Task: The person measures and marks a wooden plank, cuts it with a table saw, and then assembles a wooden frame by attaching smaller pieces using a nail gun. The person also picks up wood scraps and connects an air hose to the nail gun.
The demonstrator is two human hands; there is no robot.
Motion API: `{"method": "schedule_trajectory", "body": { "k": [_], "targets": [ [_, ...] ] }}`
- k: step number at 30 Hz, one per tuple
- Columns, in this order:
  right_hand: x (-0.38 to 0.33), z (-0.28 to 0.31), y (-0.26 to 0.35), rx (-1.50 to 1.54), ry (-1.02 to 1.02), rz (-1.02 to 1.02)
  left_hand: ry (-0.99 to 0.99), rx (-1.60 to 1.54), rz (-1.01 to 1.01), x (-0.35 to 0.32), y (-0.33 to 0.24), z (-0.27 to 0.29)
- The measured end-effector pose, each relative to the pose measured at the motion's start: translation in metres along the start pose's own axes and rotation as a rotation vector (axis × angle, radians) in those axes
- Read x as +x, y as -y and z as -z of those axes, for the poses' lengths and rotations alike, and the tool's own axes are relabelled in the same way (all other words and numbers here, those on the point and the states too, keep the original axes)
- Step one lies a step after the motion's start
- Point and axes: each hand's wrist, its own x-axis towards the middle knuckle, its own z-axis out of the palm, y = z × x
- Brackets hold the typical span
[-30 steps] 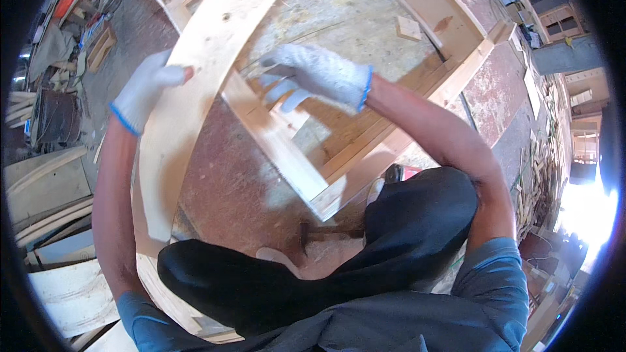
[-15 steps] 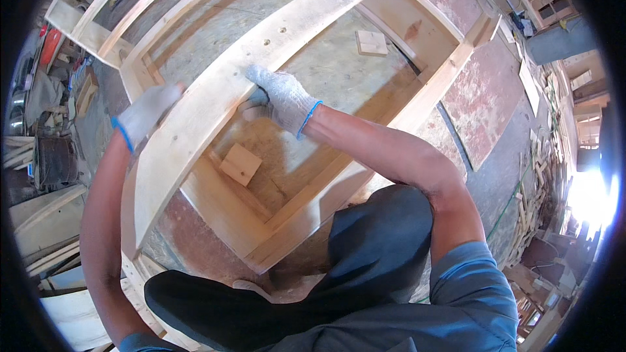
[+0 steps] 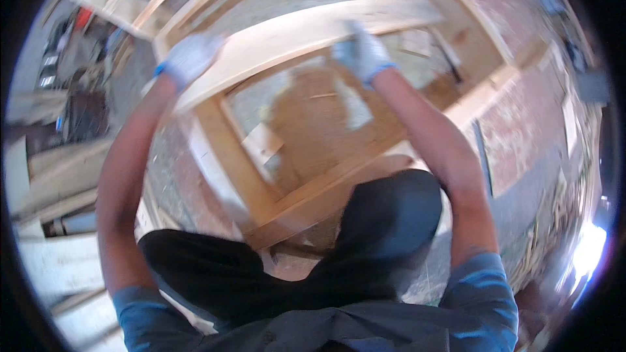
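A long, pale, slightly curved wooden board (image 3: 280, 49) lies across a rectangular wooden frame (image 3: 231, 156) in front of me. My left hand (image 3: 191, 58), in a white knit glove with a blue cuff, is closed over the board near its left end. My right hand (image 3: 365, 57), gloved the same way, grips the board's near edge right of its middle, thumb on top. Both hands are smeared by motion, and their undersides are hidden. Inside the frame lie a small wood block (image 3: 263, 142) at the near left and another block (image 3: 415, 43) at the far right.
A slatted wooden piece (image 3: 124, 6) stands at the far left. Stacked boards (image 3: 62, 156) lie along the left side. Scrap strips (image 3: 541, 241) are piled at the right, near a bright light. My knees (image 3: 398, 221) are close to the frame's near corner.
The board has swung from a steep diagonal to nearly crosswise, its near left end moving away from me. Both hands moved with it, and my view shifted.
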Motion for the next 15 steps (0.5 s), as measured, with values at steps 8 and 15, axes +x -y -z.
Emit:
{"method": "schedule_trajectory", "body": {
  "k": [8, 15],
  "targets": [
    [0.012, 0.028, 0.002, 0.057, -0.101, 0.009, -0.044, 0.033, 0.113, 0.085, 0.018, -0.023],
    [0.016, 0.027, -0.006, -0.036, -0.018, -0.051, -0.039, -0.067, 0.089, 0.107, 0.032, -0.063]
  ]
}}
